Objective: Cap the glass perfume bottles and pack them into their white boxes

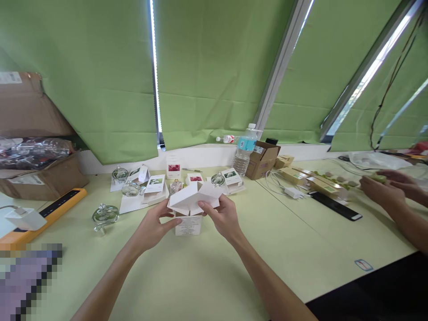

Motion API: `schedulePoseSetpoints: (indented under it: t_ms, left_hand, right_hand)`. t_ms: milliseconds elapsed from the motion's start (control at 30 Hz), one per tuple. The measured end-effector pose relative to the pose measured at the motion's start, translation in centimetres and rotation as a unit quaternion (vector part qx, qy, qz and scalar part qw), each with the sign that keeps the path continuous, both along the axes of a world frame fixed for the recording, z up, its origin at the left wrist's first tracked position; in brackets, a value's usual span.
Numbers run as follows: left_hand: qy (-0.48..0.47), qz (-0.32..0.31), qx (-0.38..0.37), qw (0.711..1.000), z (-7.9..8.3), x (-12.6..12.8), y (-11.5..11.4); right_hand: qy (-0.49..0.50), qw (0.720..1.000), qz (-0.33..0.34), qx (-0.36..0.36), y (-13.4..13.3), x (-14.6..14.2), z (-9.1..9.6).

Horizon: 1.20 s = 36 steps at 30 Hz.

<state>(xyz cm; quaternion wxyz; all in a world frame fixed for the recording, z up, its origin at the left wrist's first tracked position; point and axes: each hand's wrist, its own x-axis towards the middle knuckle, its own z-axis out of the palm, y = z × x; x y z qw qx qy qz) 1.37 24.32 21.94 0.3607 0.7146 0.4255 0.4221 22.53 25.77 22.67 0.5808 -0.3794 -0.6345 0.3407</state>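
No legible text, brand or number anywhere in view. Fine printed lines on the side of the white carton [188, 225]: too small to read. Likewise illegible: the blue label on the plastic water bottle [246, 143], the red-capped bottle's label [230, 139], the white label on the small cardboard box [258, 150], and the shipping label on the large cardboard box [10, 77]. Printed cards with red or green pictures [173, 168]: no readable words. Small blue-and-red sticker on the tabletop [364, 265]: mark indistinct, no characters resolved.
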Motion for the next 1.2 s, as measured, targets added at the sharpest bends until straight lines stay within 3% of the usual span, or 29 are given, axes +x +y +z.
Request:
schedulePoseSetpoints:
  t_ms: [367, 667, 967, 1200]
  left_hand:
    - [-0.006, -0.001, -0.009, 1.0, -0.2, 0.0, 0.1]
    - [0.002, 0.027, 0.014, 1.0, -0.3, 0.1, -0.1]
    - [0.078, 0.055, 0.055, 0.994, -0.5, 0.1, -0.5]
    - [0.086, 0.043, 0.08, 0.992, -0.2, 0.3, -0.6]
  right_hand:
    - [-0.083, 0.994, -0.046, 0.057, 0.2, 1.4, 1.1]
    - [-0.133, 0.988, -0.045, 0.066, 0.0, 1.4, 1.3]
    - [-0.11, 0.99, -0.052, 0.07, -0.1, 0.7, 0.8]
    - [-0.134, 0.986, -0.041, 0.084, -0.3, 0.5, 1.0]
